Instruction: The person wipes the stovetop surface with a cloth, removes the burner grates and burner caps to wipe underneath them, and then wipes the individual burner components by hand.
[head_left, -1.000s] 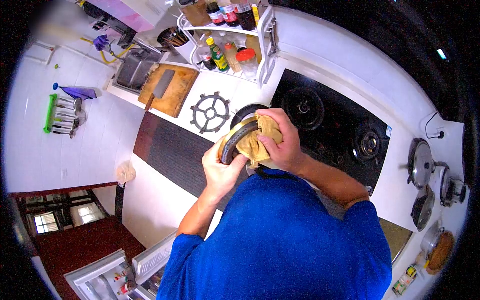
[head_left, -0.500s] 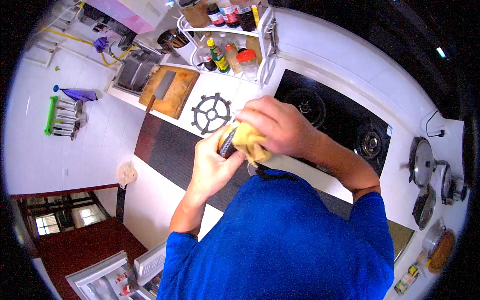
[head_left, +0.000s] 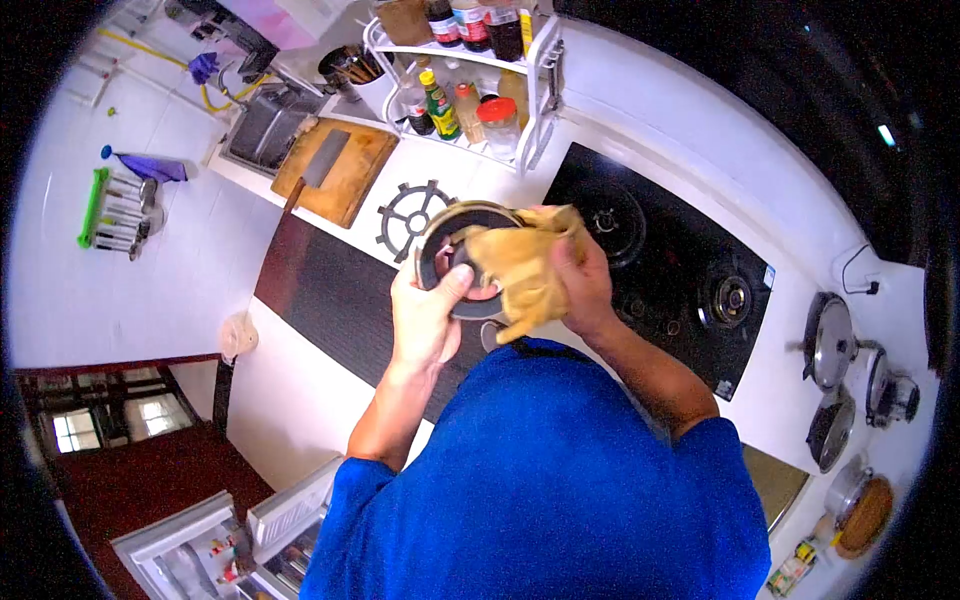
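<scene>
My left hand (head_left: pixel 428 315) grips the left and lower side of a round dark ring with a brass-coloured edge (head_left: pixel 432 250), its thumb over the ring's inner part. Fingers show through the ring's opening. My right hand (head_left: pixel 588 280) is closed on a yellow-brown cloth (head_left: pixel 530 275), which lies against the ring's right side and hangs over it. Behind the ring, a black pan support (head_left: pixel 410 218) rests on the white counter.
A black gas hob (head_left: pixel 665 270) lies to the right. A cutting board (head_left: pixel 350 185) with a cleaver (head_left: pixel 322 165) is at the back left, near the sink (head_left: pixel 268 125). A rack (head_left: pixel 540 95) of bottles and jars stands behind. Pans and lids (head_left: pixel 832 340) line the right side.
The ring has turned so its open face shows, where before it was seen more edge-on. My right hand has moved right and down with the cloth, which now hangs more spread out.
</scene>
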